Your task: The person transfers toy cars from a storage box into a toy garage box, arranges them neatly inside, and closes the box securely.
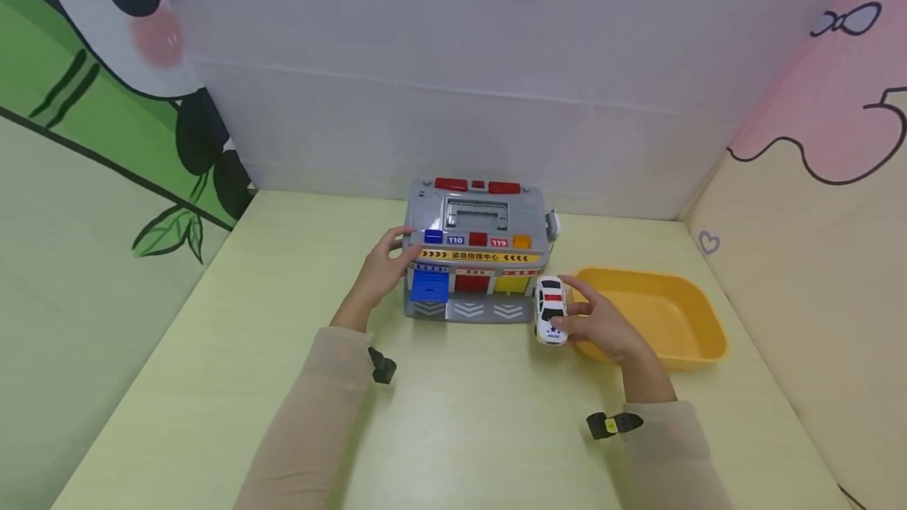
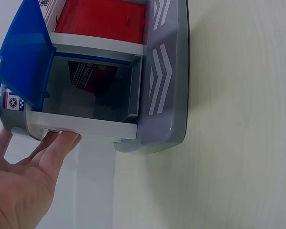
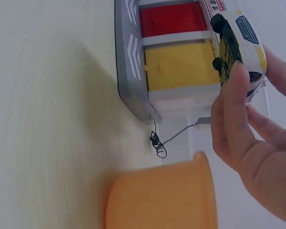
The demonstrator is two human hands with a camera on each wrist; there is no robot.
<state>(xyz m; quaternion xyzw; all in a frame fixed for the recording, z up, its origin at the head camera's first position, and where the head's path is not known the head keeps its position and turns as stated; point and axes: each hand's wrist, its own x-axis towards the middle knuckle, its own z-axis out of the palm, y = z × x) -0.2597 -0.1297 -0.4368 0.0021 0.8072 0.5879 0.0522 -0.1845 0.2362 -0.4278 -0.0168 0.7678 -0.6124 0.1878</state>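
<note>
A grey toy garage (image 1: 473, 220) with blue, red and yellow doors stands mid-table. Its blue door (image 2: 25, 52) is swung up, showing an empty bay (image 2: 88, 93); the red door (image 2: 105, 21) and the yellow door (image 3: 180, 64) are closed. My left hand (image 1: 398, 256) rests on the garage's left end, fingers (image 2: 55, 150) fairly straight along the side wall and thumb near the top edge. My right hand (image 1: 570, 312) pinches a white toy police car (image 1: 550, 309) just right of the garage front, lifted and tilted on its side in the right wrist view (image 3: 239, 40).
An orange-yellow tray (image 1: 697, 313) lies right of the garage, behind my right hand. A thin cord with a small clip (image 3: 157, 143) hangs off the garage's right end. Padded walls close in the pale table (image 1: 212, 368) on three sides.
</note>
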